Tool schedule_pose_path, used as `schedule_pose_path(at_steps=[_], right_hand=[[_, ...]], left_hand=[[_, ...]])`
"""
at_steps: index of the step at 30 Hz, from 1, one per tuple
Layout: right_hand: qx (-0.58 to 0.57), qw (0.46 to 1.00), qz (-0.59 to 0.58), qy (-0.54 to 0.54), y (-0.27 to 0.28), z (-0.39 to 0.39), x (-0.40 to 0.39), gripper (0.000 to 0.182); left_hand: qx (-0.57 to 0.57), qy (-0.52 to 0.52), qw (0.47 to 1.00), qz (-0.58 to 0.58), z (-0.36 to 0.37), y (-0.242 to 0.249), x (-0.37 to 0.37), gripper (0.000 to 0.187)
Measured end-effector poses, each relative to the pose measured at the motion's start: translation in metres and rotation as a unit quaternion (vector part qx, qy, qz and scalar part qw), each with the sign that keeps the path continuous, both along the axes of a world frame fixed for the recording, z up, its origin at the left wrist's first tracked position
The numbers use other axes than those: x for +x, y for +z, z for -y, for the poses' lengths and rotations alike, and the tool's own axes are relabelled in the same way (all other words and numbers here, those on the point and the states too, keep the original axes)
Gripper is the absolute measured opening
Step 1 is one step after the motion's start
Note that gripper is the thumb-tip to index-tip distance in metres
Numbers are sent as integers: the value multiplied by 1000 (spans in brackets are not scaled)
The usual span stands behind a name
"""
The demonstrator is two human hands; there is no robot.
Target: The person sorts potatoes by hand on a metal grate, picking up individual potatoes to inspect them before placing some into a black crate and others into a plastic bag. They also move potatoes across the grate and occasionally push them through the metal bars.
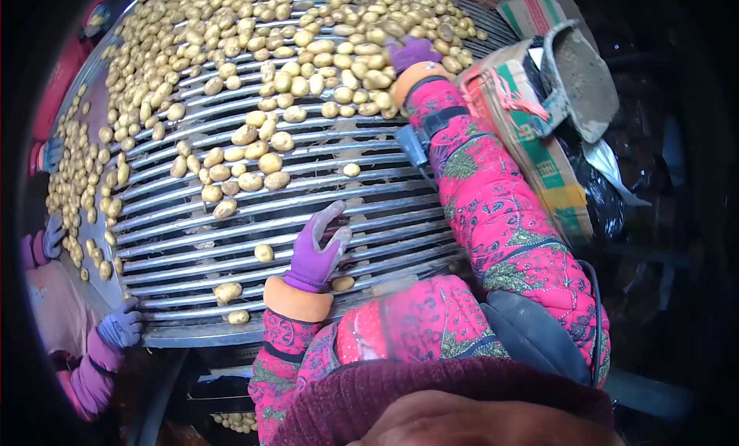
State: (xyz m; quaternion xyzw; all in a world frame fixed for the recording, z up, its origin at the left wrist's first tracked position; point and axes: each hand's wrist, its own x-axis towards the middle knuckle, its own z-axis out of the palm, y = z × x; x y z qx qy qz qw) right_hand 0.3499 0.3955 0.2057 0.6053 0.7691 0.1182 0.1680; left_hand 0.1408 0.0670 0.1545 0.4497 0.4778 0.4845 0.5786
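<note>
My left hand (319, 249), in a purple glove with greyish fingers, hovers over the near part of a metal slatted grate (400, 207). Its thumb and fingers are apart, with nothing between them. A single potato (343, 283) lies just below that hand, and another potato (264, 253) sits to its left. Farther off, my right hand (413, 55) reaches onto the edge of a dense heap of potatoes (339, 53). Its fingers look spread over the potatoes, though their tips are blurred and partly hidden.
Cardboard boxes (539, 165) and a grey scoop-like container (581, 76) stand along the right side. On the left, another person's gloved hands (121, 323) are at the grate's edge, beside a side strip of potatoes (73, 169). More potatoes (235, 422) show underneath.
</note>
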Motion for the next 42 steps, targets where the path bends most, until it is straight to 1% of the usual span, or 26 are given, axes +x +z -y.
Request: schedule_pose_path(at_steps=[1, 2, 3, 4, 5, 6, 7, 8, 9, 10, 12, 15, 16, 17, 18, 20, 22, 26, 30, 32, 34, 36, 38, 39, 40, 42], right_hand=[[43, 998, -44, 9, -4, 12, -11, 62], [110, 945, -254, -174, -25, 10, -24, 63], [87, 931, -315, -162, -33, 18, -20, 60], [38, 965, -251, -71, -21, 39, -28, 60], [0, 945, -313, -94, -25, 54, -38, 61], [15, 933, -352, -65, -36, 77, -46, 64], [69, 954, -292, -17, -47, 107, -50, 71], [44, 962, -270, -9, -43, 134, -55, 76], [86, 962, -257, 42, -50, 154, -57, 79], [34, 957, -280, 64, -38, 174, -58, 78], [46, 940, -307, 140, -43, 203, -51, 71], [-14, 886, -400, 235, -42, 230, -19, 60], [-5, 870, -393, 297, -42, 233, -5, 50], [-27, 860, -405, 308, -41, 233, 8, 44], [-45, 849, -417, 321, -38, 233, 16, 39], [-35, 839, -440, 320, -18, 224, 18, 30], [-16, 834, -500, 233, -24, 207, 25, 28], [76, 843, -508, 160, -40, 169, 7, 38], [13, 894, -433, 112, -48, 142, -28, 63], [-70, 953, -288, 65, -29, 144, -55, 68], [-104, 950, -289, 56, -30, 137, -58, 66], [-151, 863, -469, 116, -52, 123, -44, 68], [-242, 722, -629, 158, -34, 136, -35, 72], [-356, 615, -697, 92, -18, 150, -34, 72], [-460, 490, -740, 19, -3, 166, -34, 72], [-532, 397, -748, -13, 14, 193, -37, 77]], left_hand=[[-5, -4, 1000, 3, 0, 3, 1, 44], [-7, -3, 1000, 5, -1, 4, 2, 44], [-12, -11, 1000, -5, 1, 0, 3, 43], [-11, -14, 1000, -8, 3, -2, 1, 43], [-1, -14, 1000, -8, 2, -3, 1, 43], [6, -15, 1000, -6, 3, -4, 2, 43], [5, -13, 1000, -13, 5, -4, 4, 44], [5, -8, 1000, -21, 4, -4, 4, 44], [8, -19, 999, -43, 2, 5, 0, 44], [-4, -24, 999, -48, 2, 8, -3, 44], [-14, 0, 1000, -28, 4, 11, -6, 44], [-49, 16, 999, -2, 7, 3, -14, 45], [-74, 12, 997, 6, 7, 7, -17, 45], [-74, 29, 996, 31, 7, 17, -17, 44], [-69, 18, 997, -6, 4, 25, -21, 43], [-45, 17, 998, -35, 4, 21, -25, 44], [-77, 30, 996, -19, 6, 24, -23, 44], [-75, 24, 997, -20, 17, 23, -19, 43], [-92, 32, 995, -24, 23, 35, -19, 43], [-95, 45, 994, -18, 27, 35, -16, 42], [-98, 56, 993, -22, 32, 37, -15, 42], [-67, 72, 995, 13, 38, 34, -19, 40], [-97, 134, 974, 154, 44, 42, -17, 40], [-103, 125, 981, 110, 48, 43, -20, 50], [-142, 135, 972, 133, 49, 54, -20, 52], [-176, 165, 951, 194, 56, 66, -17, 54]])
